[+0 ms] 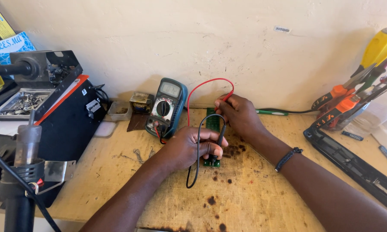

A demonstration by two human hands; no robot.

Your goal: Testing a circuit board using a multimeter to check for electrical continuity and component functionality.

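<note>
A black soldering station (69,116) is sitting at the left of the wooden desk (253,202), its orange-edged top sloping toward the wall. A metal tray (23,102) of small parts is resting on it, and a black iron holder (43,64) is standing behind the tray. A hot-air wand (23,167) is hanging in its cradle at the near left. A blue box (10,46) is leaning in the far left corner. Two small tins (131,105) are sitting by the wall. At the right, a clear jar (357,107) is holding orange-handled pliers and a yellow-handled screwdriver (380,45). A long black strip (352,165) is lying slantwise beside it, and a green pen (273,113) is lying along the wall.
</note>
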